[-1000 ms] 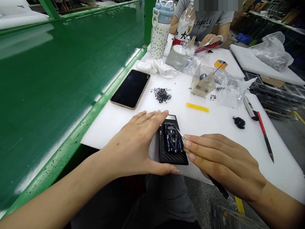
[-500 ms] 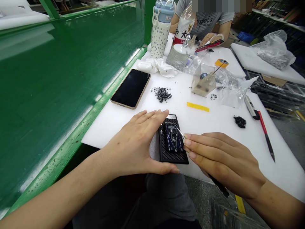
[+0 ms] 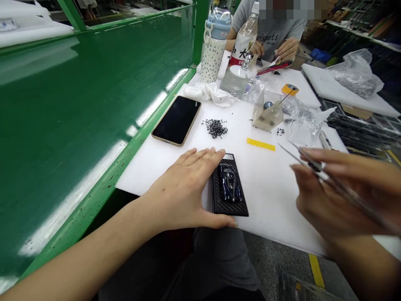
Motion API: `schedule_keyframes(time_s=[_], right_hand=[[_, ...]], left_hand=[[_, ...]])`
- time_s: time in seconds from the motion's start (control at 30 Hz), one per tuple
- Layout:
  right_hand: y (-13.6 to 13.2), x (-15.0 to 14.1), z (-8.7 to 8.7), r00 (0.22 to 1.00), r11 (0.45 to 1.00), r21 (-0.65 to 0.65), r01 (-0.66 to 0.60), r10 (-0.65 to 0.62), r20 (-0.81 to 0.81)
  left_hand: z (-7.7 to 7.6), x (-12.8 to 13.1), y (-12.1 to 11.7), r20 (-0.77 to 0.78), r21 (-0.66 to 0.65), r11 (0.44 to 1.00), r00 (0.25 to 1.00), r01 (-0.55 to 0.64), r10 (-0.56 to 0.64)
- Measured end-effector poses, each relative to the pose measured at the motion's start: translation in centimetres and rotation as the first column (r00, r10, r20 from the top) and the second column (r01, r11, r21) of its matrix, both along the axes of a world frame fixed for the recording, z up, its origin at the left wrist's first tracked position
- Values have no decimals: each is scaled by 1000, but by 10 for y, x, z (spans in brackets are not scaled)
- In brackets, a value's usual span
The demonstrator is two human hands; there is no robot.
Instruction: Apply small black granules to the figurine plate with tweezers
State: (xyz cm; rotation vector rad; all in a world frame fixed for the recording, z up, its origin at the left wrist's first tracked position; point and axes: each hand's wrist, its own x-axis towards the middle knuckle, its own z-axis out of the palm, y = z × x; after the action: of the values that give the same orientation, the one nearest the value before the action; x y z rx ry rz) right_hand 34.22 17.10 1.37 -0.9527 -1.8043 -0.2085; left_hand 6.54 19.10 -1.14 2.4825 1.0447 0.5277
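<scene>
At the surface (image 3: pixel 269 196): left hand (image 3: pixel 191 186) spread around model-car base (image 3: pixel 230 207), right hand (image 3: pixel 332 211) pinching tweezers (image 3: pixel 341 189); likely tweezer step, next needing fine aim.

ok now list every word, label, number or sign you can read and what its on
"rispots": grey shirt, beginning hidden.
"大": plastic bottle; its other print is unclear.
Too small or blurred to read: the sticker on the flask and the silver label on the black base.

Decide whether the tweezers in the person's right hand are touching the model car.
Apart. The head view shows a stretch of white tabletop between the tweezers and the model car.
</scene>
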Motion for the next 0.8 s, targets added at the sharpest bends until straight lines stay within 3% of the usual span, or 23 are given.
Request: schedule_keyframes(time_s=[0.07,0.1,0.2,0.27,0.37,0.57,0.7,0.77,0.8], right_hand=[[27,-16,4,987,991,-101,93,-105,-122],[42,-25,5,972,980,-190,52,-93,-214],[76,-49,-6,909,866,-476,-154,-64,-411],[86,-57,-19,895,837,-526,-150,-110,-431],[88,-60,-34,894,841,-528,-121,-139,-426],[87,-60,-36,873,764,-622,-173,-173,-456],[79,-64,-26,830,753,-622,-217,-193,-523],[68,-68,-19,797,760,-584,-286,-149,-585],[62,-70,-16,775,762,-553,-338,-108,-623]], left_hand=[[-1,1,-1,-34,29,999,999,20,-19],[-1,1,-2,-54,45,999,998,27,-25],[-4,0,-4,-96,68,997,995,33,-26],[-5,0,-6,-98,77,996,995,36,-29],[-7,0,-6,-88,74,996,995,42,-36],[-5,-1,-7,-64,34,999,998,24,-22],[0,-2,-7,169,-65,997,984,-44,54],[4,0,-5,399,-250,959,887,-136,230],[5,1,-4,512,-399,907,788,-136,344]])
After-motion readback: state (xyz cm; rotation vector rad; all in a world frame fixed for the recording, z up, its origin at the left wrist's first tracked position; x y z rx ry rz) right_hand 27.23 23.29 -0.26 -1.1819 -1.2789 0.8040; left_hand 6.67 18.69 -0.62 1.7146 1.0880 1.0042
